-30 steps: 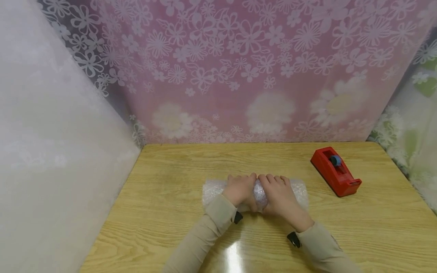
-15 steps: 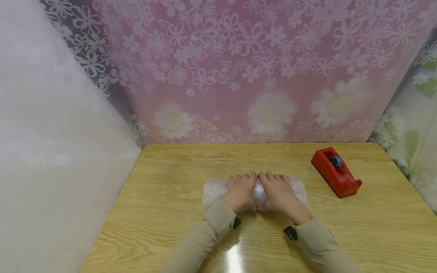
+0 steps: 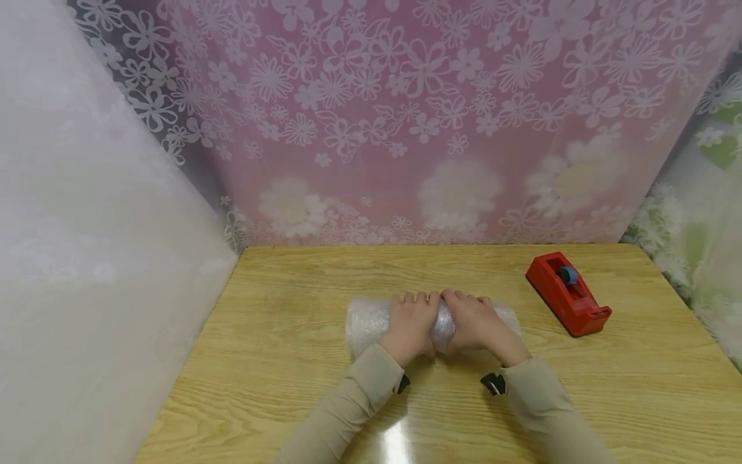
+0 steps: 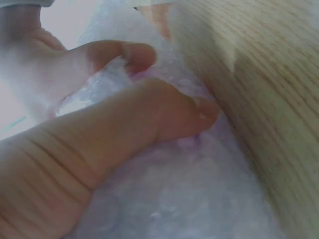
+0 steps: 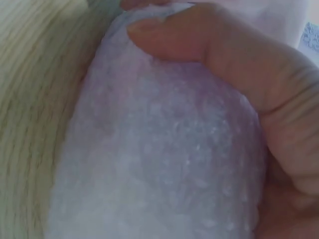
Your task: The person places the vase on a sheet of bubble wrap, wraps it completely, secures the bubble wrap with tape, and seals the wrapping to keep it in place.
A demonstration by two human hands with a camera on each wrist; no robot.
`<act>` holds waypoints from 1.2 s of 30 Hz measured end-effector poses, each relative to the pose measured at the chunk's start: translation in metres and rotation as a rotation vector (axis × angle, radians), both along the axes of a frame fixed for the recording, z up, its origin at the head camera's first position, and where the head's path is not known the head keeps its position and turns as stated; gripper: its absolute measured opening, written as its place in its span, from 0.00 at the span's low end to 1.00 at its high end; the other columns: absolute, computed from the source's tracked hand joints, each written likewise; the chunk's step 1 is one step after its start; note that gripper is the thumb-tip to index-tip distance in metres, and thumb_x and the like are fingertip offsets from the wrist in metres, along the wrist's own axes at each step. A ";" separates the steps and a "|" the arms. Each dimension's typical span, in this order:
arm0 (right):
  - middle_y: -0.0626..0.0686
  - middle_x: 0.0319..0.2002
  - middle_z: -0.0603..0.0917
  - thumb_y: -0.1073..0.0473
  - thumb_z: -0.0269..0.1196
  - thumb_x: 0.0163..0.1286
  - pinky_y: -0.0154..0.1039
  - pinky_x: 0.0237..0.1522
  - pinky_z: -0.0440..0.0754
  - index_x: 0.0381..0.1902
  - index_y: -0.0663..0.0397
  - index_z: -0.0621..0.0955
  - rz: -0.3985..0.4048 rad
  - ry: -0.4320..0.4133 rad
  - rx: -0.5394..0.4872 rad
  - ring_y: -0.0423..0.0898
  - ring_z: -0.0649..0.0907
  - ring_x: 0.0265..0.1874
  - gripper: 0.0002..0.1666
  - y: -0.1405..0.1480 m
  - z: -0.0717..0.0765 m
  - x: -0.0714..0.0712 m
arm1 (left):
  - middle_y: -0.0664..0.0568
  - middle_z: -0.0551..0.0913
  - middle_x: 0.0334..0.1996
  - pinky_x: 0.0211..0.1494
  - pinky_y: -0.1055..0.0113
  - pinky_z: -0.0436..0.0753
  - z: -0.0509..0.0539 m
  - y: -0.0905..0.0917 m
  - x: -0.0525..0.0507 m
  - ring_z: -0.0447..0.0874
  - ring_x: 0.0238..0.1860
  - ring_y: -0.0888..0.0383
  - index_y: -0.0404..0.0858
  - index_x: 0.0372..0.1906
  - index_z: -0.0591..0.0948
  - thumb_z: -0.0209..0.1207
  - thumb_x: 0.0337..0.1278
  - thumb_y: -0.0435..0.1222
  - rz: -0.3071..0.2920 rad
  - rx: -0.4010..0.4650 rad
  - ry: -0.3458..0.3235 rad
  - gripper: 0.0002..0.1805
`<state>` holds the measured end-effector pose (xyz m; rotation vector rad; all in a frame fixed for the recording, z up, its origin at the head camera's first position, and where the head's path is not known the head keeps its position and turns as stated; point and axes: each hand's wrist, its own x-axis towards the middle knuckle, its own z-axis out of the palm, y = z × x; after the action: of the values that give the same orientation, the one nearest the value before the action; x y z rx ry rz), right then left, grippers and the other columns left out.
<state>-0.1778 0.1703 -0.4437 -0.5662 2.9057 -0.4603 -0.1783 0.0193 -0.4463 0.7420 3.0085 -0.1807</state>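
A roll of bubble wrap (image 3: 366,322) lies crosswise on the wooden table, with a purplish tint showing through its middle. Its left half is gripped by my left hand (image 3: 410,325), fingers over the far side and thumb on the near side. Close beside it, my right hand (image 3: 476,327) holds the right half the same way. In the left wrist view, the left thumb (image 4: 149,112) presses into the clear film. The right thumb (image 5: 199,37) bends across the wrap (image 5: 159,144) in the right wrist view. Whatever lies inside the wrap is blurred by the bubbles.
A red tape dispenser (image 3: 567,293) with a small blue-cored roll stands at the table's back right. Floral curtains hang behind the wooden table (image 3: 278,309) and along both sides. Dark wrist devices (image 3: 494,384) sit under the sleeves.
Both hands have shifted slightly away from the body over the roll, which has turned a little under them. The tape dispenser has stayed in place.
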 end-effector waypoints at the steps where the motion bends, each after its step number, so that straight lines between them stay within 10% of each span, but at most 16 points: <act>1: 0.57 0.49 0.80 0.48 0.82 0.31 0.67 0.48 0.69 0.61 0.59 0.71 0.002 -0.009 -0.002 0.56 0.80 0.45 0.57 0.001 0.000 -0.001 | 0.55 0.80 0.50 0.47 0.57 0.73 0.000 0.001 0.001 0.79 0.47 0.53 0.49 0.63 0.67 0.82 0.16 0.60 -0.007 -0.008 0.022 0.57; 19: 0.58 0.51 0.79 0.50 0.83 0.33 0.68 0.51 0.66 0.63 0.60 0.70 -0.014 -0.073 -0.041 0.57 0.79 0.47 0.57 0.004 0.001 -0.003 | 0.54 0.81 0.47 0.45 0.58 0.73 -0.006 0.001 0.003 0.80 0.44 0.54 0.50 0.59 0.69 0.82 0.16 0.59 -0.059 0.002 0.168 0.54; 36: 0.66 0.54 0.77 0.46 0.82 0.35 0.67 0.56 0.66 0.63 0.66 0.71 -0.095 0.379 0.096 0.67 0.75 0.53 0.59 -0.013 -0.016 0.035 | 0.53 0.82 0.49 0.50 0.54 0.75 0.000 0.001 -0.003 0.80 0.47 0.53 0.52 0.62 0.70 0.79 0.18 0.64 0.006 0.018 -0.050 0.55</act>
<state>-0.1430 0.1577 -0.4597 -0.5558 3.3053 -0.2437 -0.1812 0.0201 -0.4467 0.7279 2.9684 -0.1327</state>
